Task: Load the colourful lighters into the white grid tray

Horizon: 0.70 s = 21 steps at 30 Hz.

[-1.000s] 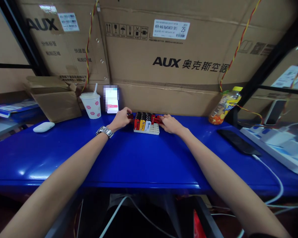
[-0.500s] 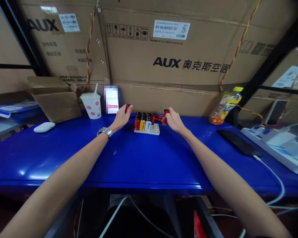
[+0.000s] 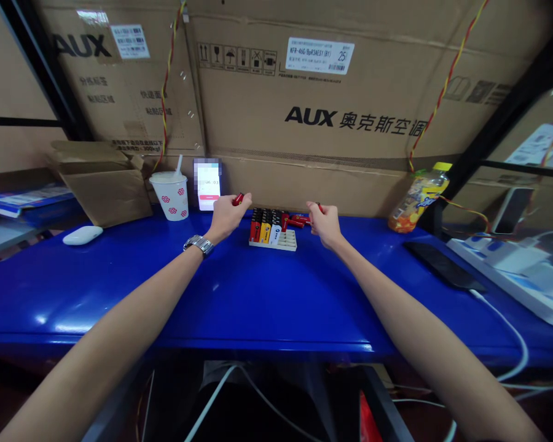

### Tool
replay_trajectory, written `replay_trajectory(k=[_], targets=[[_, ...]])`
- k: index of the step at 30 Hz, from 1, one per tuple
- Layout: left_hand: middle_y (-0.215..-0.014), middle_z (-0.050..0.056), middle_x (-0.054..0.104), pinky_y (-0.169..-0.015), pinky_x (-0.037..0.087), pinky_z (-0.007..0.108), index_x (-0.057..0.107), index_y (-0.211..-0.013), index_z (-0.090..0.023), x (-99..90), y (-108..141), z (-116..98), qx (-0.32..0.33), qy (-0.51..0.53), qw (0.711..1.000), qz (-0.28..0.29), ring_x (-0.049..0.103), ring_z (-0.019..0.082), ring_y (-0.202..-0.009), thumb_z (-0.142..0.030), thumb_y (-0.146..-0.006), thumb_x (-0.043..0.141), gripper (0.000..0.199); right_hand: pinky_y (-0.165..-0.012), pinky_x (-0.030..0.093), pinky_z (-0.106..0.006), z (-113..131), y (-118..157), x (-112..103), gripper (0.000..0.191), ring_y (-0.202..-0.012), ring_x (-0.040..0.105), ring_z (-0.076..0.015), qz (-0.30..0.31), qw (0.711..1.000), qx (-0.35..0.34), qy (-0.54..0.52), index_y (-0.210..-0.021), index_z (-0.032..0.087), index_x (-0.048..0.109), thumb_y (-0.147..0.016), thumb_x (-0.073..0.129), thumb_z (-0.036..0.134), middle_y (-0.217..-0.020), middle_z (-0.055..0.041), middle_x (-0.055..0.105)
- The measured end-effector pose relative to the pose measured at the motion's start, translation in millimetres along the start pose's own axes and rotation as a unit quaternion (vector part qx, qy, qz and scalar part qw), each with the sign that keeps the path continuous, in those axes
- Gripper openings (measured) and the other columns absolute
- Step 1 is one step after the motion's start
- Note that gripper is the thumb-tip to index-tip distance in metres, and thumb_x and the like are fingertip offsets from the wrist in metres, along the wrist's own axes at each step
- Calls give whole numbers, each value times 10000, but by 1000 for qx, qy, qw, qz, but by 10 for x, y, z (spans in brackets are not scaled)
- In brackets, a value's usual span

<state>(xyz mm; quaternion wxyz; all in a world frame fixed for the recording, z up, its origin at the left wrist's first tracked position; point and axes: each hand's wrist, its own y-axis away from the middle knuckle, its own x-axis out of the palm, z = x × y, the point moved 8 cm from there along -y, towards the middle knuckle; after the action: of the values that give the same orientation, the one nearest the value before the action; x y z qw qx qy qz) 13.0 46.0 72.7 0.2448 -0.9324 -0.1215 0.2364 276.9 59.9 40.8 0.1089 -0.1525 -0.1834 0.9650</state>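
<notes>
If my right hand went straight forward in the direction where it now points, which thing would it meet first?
Most likely the large AUX cardboard box; nothing else seems to stand between it and the right hand, though the depth is unclear.

Lighters (image 3: 265,231) in tray (image 3: 276,247), cup (image 3: 169,197) left, bottle (image 3: 417,201) right, cartons (image 3: 341,92) behind

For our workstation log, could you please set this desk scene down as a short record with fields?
left hand: holds a red lighter
right hand: holds a red item, mostly hidden
centre: off-white tray of upright red, yellow and white lighters
by the tray: loose red lighters
surface: blue table
left side: paper cup with straw, lit phone
right side: yellow-capped bottle, black phone
behind: AUX-printed cardboard
</notes>
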Motion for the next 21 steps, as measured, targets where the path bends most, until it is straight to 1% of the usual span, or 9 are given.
replay_trajectory(k=[4,8,17,19,21], targets=[[-440,-30,342,-415,227,281,343,-503,-226,-6,9,-39,6,-27,1000,-1,386,111,-437,-336,-785,590,391,-333,266,-268,4,5,-49,301,-356,343,-108,-44,998,-10,40,-570,245,356,-743,561,380,-427,47,303],[-439,-26,351,-431,230,281,344,-501,-222,1,8,-57,8,-38,999,0,395,113,-453,-309,-771,585,373,-342,275,-269,67,26,-51,296,-366,368,-108,-53,996,-29,69,-532,242,337,-709,563,313,-419,37,327],[-438,-26,364,-439,223,281,343,-498,-218,-2,21,-92,14,-55,998,1,394,108,-439,-332,-774,590,387,-351,248,-237,80,43,-43,318,-363,346,-75,-50,996,-35,67,-505,222,342,-693,583,307,-423,57,319],[-432,-24,363,-435,224,282,331,-499,-222,-5,25,-94,20,-48,999,-3,395,111,-437,-376,-802,581,422,-344,246,-239,65,43,-48,369,-352,341,-75,-51,997,-32,52,-506,227,327,-720,599,355,-419,59,305],[-430,-21,365,-429,231,283,318,-504,-226,-5,26,-93,29,-33,999,-9,393,113,-434,-449,-843,545,465,-343,256,-241,49,35,-42,443,-348,331,-74,-43,998,-29,24,-514,232,317,-736,627,457,-416,62,298]])
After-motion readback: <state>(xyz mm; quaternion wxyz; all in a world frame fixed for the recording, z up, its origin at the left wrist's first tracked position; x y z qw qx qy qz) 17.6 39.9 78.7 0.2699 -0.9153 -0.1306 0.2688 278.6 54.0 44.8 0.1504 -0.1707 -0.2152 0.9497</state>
